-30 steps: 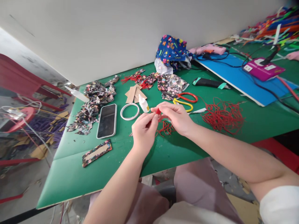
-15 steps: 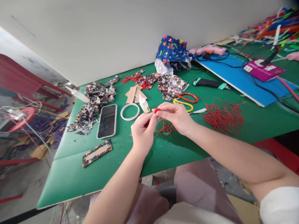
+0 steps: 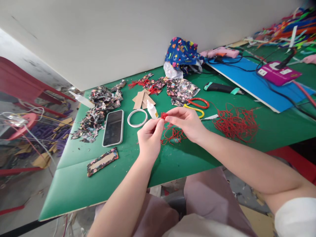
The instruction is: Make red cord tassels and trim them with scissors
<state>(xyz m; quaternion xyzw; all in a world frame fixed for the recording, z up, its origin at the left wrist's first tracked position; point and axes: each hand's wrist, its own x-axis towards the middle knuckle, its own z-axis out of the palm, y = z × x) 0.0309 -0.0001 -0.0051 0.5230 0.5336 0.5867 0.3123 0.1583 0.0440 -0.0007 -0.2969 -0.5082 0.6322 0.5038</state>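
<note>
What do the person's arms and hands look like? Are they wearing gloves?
No gloves! The left hand and right hand are bare, and I see no rings, watch or bracelets. Both forearms are bare too. A plain white sleeve covers the right arm higher up. The left sleeve isn't in view.

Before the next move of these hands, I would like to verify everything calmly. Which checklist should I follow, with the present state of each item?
1. Grip of left hand and right hand on the red thread bundle: ok, both pinch it.
2. Area by the hands free of loose thread: not ok, a small red tangle lies there.
3. Scissors nearby: ok, just beyond the right hand.
4. Small white bottle closed: cannot tell.
5. Phone clear of the hands: ok.
</note>
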